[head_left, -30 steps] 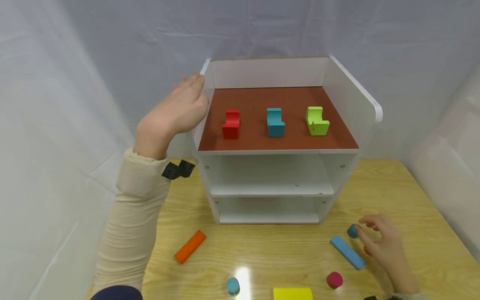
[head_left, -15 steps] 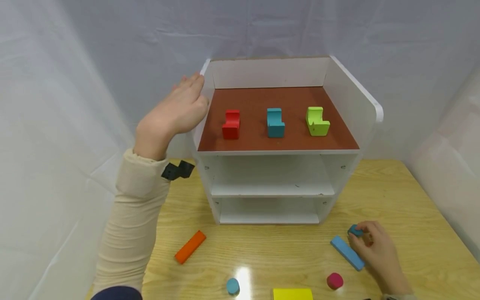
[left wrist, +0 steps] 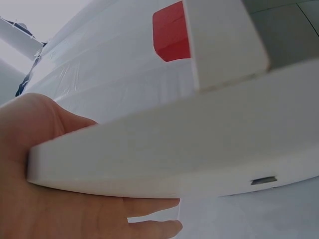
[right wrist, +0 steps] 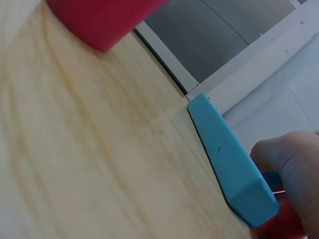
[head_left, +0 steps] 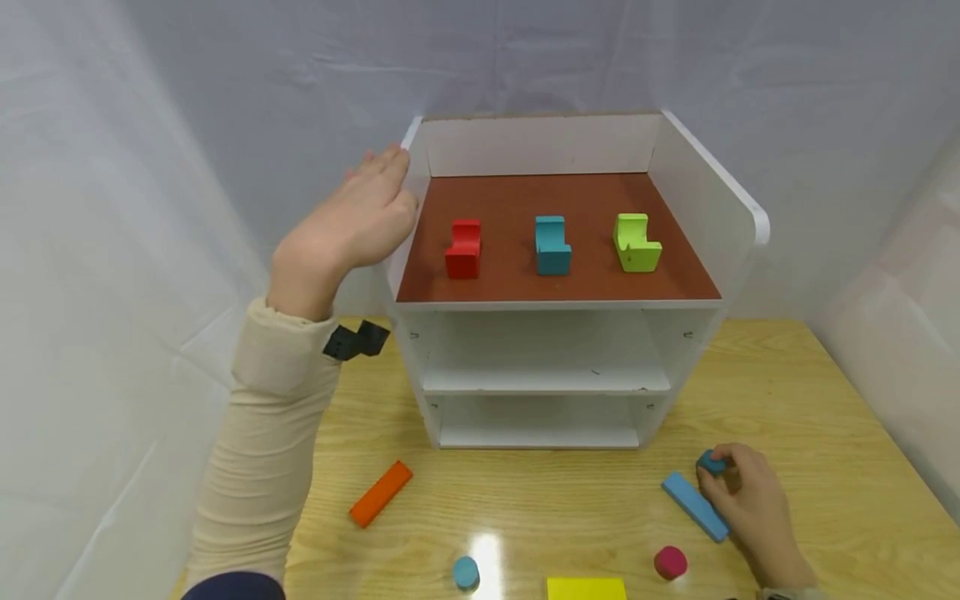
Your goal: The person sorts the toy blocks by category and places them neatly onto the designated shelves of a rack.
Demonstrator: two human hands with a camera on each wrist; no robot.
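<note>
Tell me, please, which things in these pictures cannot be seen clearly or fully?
- Yellow block: head view, cut off by the bottom edge.
- Small blue piece: head view, mostly covered by the right hand; its shape is unclear.
- Red piece: right wrist view, cut off by the top edge, blurred.
- Left hand: its palm is hidden behind the shelf wall.

open table at centre frame, crowded lower right

the two lower shelf bays gape free; up top the red, teal and green blocks leave gaps, while the blue bar hems the right hand
</note>
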